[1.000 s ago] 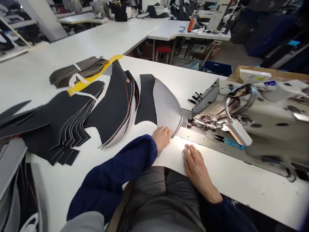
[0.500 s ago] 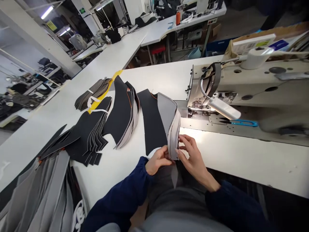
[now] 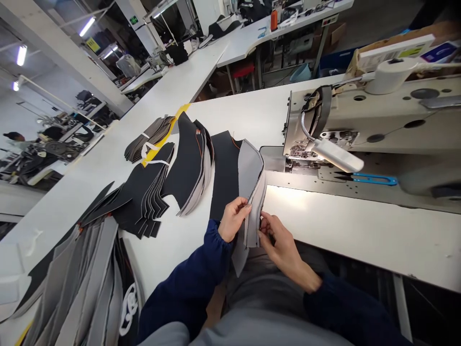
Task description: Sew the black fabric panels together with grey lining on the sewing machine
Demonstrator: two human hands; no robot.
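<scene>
A sewn fabric panel (image 3: pixel 251 166), black on the left and grey with a curved seam on the right, lies at the table's front edge, its lower end hanging over. My left hand (image 3: pixel 235 218) pinches the panel beside the seam, thumb and finger closed on it. Lower down, my right hand (image 3: pixel 281 245) grips the panel's right-hand edge between thumb and fingers. Left of it rests a stack of similar black and grey panels (image 3: pixel 187 163) with orange thread on top.
A sewing machine (image 3: pixel 389 115) with a small lamp (image 3: pixel 338 154) stands right; blue thread snips (image 3: pixel 374 179) lie on its bed. Fanned black pieces (image 3: pixel 139 192), a tied grey bundle (image 3: pixel 149 137), a yellow strip (image 3: pixel 169 134) and hanging grey pieces (image 3: pixel 79 278) are at left.
My left hand has moved from the panel's bottom end up onto its face beside the seam. My right hand has shifted slightly down along the edge. More of the panel hangs over the table edge.
</scene>
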